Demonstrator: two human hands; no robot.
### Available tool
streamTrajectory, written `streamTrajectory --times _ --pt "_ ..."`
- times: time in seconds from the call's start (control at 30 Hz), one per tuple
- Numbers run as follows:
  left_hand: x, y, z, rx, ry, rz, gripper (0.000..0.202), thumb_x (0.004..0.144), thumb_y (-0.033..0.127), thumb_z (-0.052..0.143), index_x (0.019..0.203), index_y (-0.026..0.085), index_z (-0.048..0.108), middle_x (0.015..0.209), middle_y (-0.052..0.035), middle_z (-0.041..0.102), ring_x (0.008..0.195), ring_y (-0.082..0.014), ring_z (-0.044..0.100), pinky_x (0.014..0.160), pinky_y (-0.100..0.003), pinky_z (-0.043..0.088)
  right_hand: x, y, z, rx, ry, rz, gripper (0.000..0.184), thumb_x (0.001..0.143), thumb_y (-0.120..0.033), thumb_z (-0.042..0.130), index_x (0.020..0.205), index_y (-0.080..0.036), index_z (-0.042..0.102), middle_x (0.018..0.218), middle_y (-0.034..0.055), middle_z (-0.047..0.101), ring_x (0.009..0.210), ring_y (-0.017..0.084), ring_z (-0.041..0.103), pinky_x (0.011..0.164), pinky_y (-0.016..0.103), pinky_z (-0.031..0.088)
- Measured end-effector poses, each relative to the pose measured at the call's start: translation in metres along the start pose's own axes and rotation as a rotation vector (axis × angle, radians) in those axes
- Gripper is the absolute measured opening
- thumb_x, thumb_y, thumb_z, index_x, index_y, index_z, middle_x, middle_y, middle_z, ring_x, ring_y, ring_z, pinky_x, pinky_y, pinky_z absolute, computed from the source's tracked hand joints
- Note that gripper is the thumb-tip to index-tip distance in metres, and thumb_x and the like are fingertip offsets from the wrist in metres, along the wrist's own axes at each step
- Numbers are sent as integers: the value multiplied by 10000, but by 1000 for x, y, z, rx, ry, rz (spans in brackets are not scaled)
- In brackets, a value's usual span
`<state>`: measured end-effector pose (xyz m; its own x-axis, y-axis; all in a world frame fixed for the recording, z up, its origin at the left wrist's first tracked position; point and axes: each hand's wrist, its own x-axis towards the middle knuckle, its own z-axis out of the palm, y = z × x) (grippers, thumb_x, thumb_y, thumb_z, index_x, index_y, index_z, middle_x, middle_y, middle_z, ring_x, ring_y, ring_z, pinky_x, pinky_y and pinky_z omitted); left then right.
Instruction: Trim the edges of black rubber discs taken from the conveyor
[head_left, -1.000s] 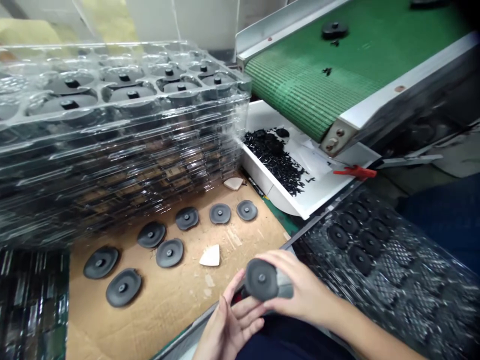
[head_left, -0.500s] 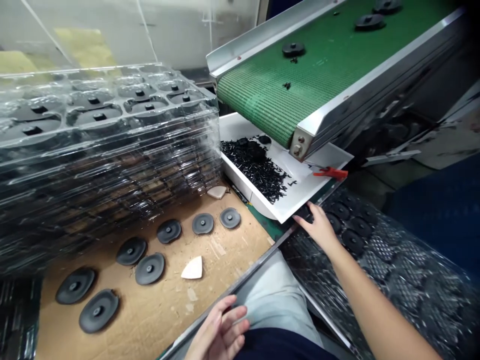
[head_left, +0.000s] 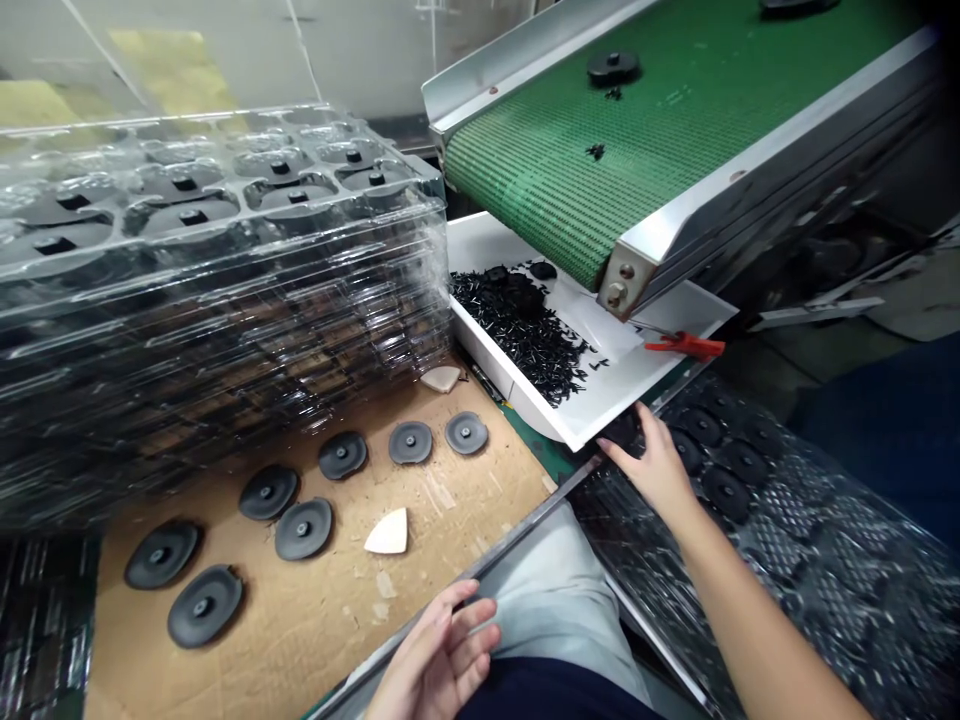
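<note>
My left hand (head_left: 442, 655) is held above my lap near the cardboard's front edge, palm up, with loosely curled fingers apart and nothing in it. Beside the near corner of the white tray (head_left: 600, 425), my right hand (head_left: 651, 455) has its thumb and fingers around a dark round part (head_left: 621, 430). Much of that part is hidden by the hand and the tray's rim. Several black oval discs (head_left: 304, 528) with small central studs lie on the cardboard (head_left: 315, 640). Between them and my lap is a white, rounded-triangle piece (head_left: 388, 532).
Tall stacked clear plastic trays (head_left: 247, 290) hold black parts at left. A green conveyor belt (head_left: 540, 180) carries a black part (head_left: 613, 68) above the white tray. Small black scraps (head_left: 517, 330) and a red-handled tool (head_left: 686, 345) are there. More filled trays (head_left: 750, 500) stand at right.
The whole view has shifted slightly, so most things sit a little further right. Both hands keep nearly the same pose; my right hand stays by the white tray's corner.
</note>
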<state>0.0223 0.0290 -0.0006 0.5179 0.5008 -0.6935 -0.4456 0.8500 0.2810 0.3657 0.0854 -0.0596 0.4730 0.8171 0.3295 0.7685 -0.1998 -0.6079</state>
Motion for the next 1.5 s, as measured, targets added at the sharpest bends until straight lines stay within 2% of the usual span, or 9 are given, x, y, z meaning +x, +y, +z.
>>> streamTrajectory --times 0.23,0.37,0.5,0.6,0.8,0.97,1.1,1.27,1.5 --pt "3 0 -2 -55 -44 14 262 723 321 722 956 201 719 976 -73 743 868 -174 687 770 -255 482 -50 -59 -12 99 226 -198 450 916 -287 437 1348 -191 357 1260 151 416 1186 271 432 989 500 388" --pt "1 3 -1 -92 -46 -15 254 718 288 731 950 184 718 951 -71 749 842 -172 695 749 -246 498 -57 -109 20 157 -106 -432 327 868 -267 526 1194 -273 548 1102 64 581 1045 220 551 929 393 469" --pt "-10 8 5 -191 -75 -76 227 690 251 756 903 178 727 852 -39 759 750 -161 706 668 -229 517 -29 -141 79 151 -267 -394 658 795 -356 622 1378 -164 383 1321 162 457 1220 320 428 996 515 402" --pt "-20 11 7 -208 -50 33 206 677 243 764 873 190 730 813 -37 756 705 -149 701 646 -222 521 -16 -153 100 168 -306 -360 718 777 -305 643 1398 -110 338 1317 209 444 1248 351 388 1026 565 340" --pt "-29 17 1 -207 129 566 441 609 351 793 1031 297 678 1137 -51 688 1054 -238 627 852 -320 512 -57 -195 47 360 -592 -527 848 729 -412 716 1423 -279 247 1299 79 503 1206 232 476 1021 389 425" --pt "-40 24 2 -144 118 589 836 422 439 853 1200 306 577 1350 -87 527 1234 -320 474 1004 -387 411 -89 -235 15 566 -971 -644 936 681 -418 768 1424 -302 212 1372 61 443 1277 211 402 1057 357 393" --pt "-52 29 -9 -227 57 588 750 483 424 835 1184 320 592 1214 -62 626 1054 -279 614 937 -377 475 -86 -239 28 485 -976 -688 892 718 -524 696 1435 -286 222 1384 80 416 1288 260 384 1041 410 407" --pt "-53 29 -34 -413 28 635 505 580 398 788 1056 265 681 1131 -56 683 978 -245 663 882 -318 517 -88 -212 78 266 -766 -514 351 910 -315 455 1214 -172 556 1108 142 533 737 186 632 662 354 562" --pt "-52 36 -49 -535 159 654 391 646 356 749 1005 207 707 1146 -89 680 1105 -271 603 971 -330 473 -100 -212 94 379 -853 -641 220 912 -209 441 1017 -194 634 857 63 658 791 187 628 708 322 532"
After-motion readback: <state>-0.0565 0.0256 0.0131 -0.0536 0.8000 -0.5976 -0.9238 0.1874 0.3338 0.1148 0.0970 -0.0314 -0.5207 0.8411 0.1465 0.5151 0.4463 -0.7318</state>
